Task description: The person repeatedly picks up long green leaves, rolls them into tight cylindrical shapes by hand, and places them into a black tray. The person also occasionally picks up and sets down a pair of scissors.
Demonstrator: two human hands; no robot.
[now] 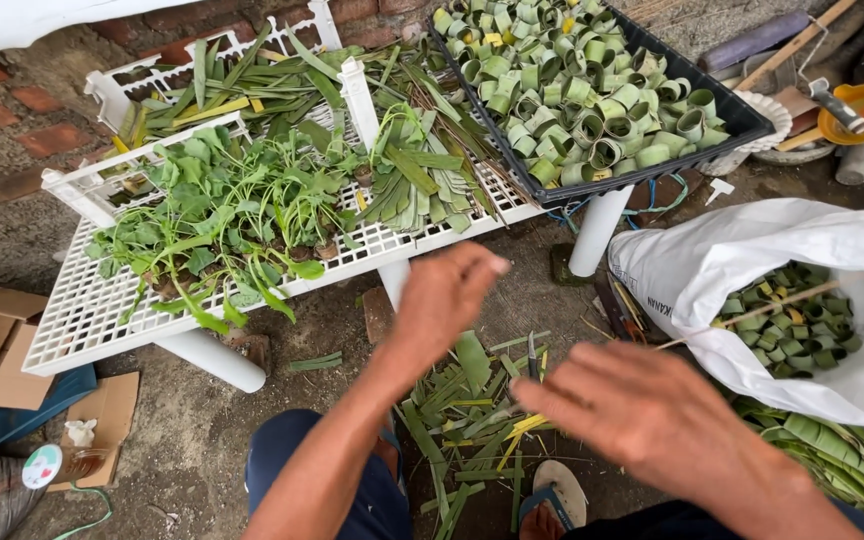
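My left hand (447,295) hangs loosely curled, empty, and my right hand (642,410) spreads flat, holding nothing. Leaf strips (472,410) lie below them; the seedlings (222,215) sit at ten o'clock on the rack (82,320). I'd reach slowly and pinch stems low.

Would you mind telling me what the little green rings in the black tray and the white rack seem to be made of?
The rings look like rolled strips of green leaf, matte and fibrous. The black tray seems thin moulded plastic. The white rack appears to be plastic, given its smooth moulded grid.
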